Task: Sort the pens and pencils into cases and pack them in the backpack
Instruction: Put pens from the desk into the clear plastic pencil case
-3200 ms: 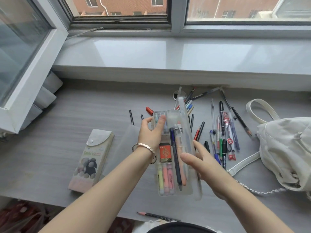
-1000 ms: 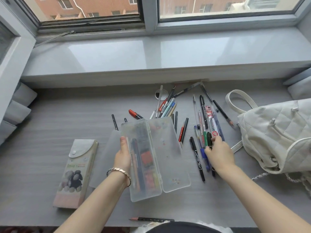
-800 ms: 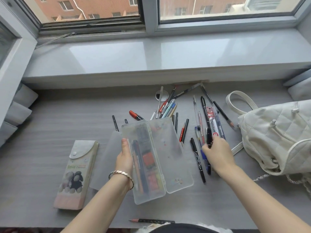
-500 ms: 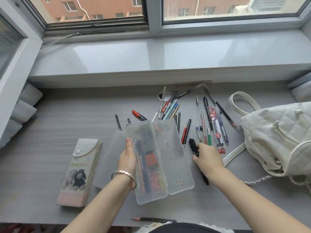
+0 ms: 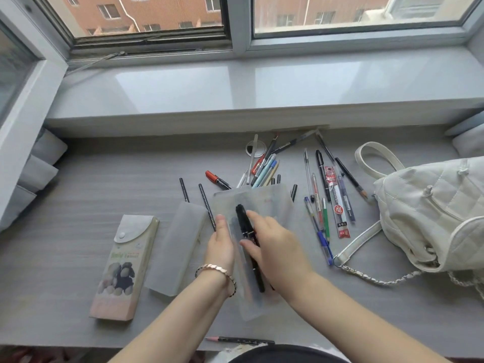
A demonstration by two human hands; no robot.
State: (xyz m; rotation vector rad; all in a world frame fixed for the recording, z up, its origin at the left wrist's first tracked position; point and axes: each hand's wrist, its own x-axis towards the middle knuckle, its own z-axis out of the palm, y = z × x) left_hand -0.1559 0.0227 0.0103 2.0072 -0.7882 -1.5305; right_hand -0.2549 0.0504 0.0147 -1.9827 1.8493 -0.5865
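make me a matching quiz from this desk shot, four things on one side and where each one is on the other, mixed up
Things:
1. black marker
2. white backpack
3. sheep-print case
4. red-tipped pencil

Places:
A. far left of the desk, lying flat, snap flap shut
B. near edge of the desk, closest to the person
C. in the right hand, over the clear plastic case
D. right side of the desk, strap and chain trailing toward the pens

Pairs: 1-C, 2-D, 3-A, 4-B

home desk [image 5: 104,184] (by window [image 5: 146,17])
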